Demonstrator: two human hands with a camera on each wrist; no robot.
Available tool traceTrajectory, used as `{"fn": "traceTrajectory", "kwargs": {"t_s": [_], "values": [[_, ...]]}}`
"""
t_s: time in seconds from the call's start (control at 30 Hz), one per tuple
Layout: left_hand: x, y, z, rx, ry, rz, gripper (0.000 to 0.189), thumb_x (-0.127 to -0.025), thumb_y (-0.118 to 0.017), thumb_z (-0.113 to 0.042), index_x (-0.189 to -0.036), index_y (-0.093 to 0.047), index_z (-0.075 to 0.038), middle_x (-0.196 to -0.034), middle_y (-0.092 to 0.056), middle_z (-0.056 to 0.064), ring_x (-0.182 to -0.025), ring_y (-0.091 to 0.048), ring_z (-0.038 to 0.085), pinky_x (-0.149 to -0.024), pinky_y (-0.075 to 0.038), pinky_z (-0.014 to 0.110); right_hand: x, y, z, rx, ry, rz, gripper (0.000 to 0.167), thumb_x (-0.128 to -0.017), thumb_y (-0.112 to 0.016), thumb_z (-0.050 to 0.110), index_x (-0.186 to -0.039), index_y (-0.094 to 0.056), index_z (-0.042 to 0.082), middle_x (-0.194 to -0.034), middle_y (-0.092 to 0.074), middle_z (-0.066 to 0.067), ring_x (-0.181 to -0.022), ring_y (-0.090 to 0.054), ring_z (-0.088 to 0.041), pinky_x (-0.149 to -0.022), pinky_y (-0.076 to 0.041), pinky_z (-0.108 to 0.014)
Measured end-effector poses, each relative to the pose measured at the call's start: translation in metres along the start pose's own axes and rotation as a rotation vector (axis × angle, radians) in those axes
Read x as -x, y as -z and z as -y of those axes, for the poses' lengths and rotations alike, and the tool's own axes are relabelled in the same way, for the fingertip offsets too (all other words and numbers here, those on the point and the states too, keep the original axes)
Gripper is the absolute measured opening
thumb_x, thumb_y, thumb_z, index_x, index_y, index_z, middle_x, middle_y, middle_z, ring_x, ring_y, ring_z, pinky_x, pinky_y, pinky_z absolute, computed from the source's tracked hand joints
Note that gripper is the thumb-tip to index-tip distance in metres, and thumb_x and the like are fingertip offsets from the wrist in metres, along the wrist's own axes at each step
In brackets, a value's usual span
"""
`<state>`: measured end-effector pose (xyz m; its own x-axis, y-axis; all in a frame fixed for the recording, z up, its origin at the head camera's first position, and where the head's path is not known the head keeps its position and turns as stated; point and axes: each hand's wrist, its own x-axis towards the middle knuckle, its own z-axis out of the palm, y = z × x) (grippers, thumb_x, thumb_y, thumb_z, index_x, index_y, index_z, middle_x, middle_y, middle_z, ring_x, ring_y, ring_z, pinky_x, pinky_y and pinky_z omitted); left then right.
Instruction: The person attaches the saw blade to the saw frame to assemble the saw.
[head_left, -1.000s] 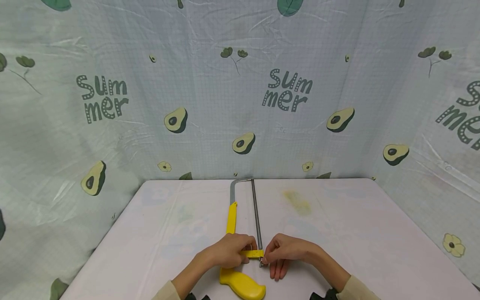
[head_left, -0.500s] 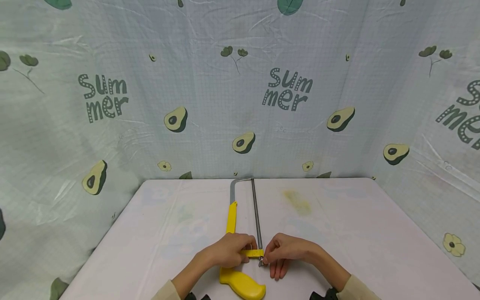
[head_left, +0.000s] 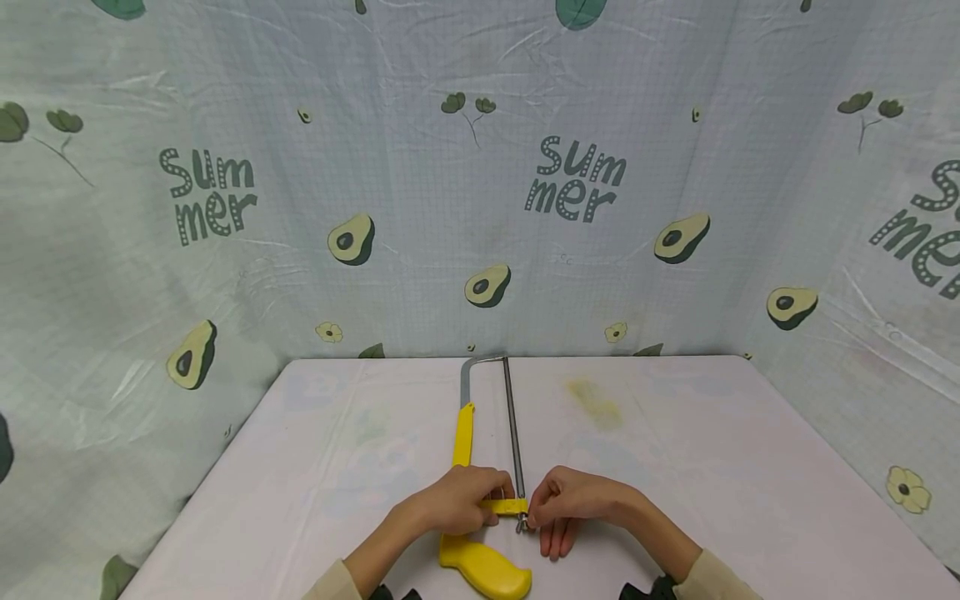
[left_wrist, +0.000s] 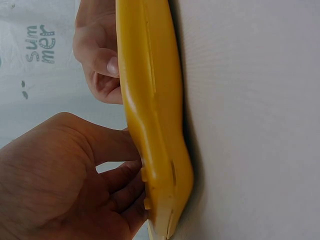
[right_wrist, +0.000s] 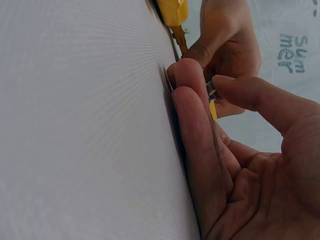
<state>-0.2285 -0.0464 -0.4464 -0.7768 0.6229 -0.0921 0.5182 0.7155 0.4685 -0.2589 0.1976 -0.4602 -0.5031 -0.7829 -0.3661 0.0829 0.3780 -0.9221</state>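
A hacksaw with a yellow handle [head_left: 491, 571] lies flat on the table, its grey front bow pointing to the back. Its blade [head_left: 513, 425] runs along the right side. With thumb and fingers, my left hand [head_left: 461, 500] grips the yellow crosspiece [head_left: 506, 507] at the blade's near end. The small metal wing nut [head_left: 522, 524] sits just below that crosspiece. My right hand [head_left: 573, 500] pinches the nut between thumb and curled index finger, while its lower fingers [right_wrist: 197, 125] rest along the table. In the left wrist view, the handle [left_wrist: 155, 100] hides part of both hands.
The pale table [head_left: 360, 500] bears a yellowish stain [head_left: 595, 406] right of the blade. Behind and at both sides hangs a curtain [head_left: 420, 183] printed with avocados and lettering.
The wing nut has turned slightly under my right fingertips. Both hands and the hacksaw stay in nearly the same place.
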Motion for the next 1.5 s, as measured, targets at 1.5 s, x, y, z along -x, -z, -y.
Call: {"fn": "traceTrajectory", "kwargs": {"t_s": [1.5], "values": [[-0.0002,0.0004,-0.0012,0.012,0.003,-0.002,0.023,-0.091,-0.077,-0.012,-0.109,-0.066,-0.023,-0.095,-0.064,-0.014,-0.084,-0.053,0.002,-0.085,-0.050,0.024,0.0005,-0.0008,0.0001,-0.010,0.011,0.011,0.020,-0.097,-0.066,0.015,-0.103,-0.074,-0.003,-0.071,-0.074,-0.001,-0.060,-0.072,-0.007,-0.056,-0.057,-0.020]]}}
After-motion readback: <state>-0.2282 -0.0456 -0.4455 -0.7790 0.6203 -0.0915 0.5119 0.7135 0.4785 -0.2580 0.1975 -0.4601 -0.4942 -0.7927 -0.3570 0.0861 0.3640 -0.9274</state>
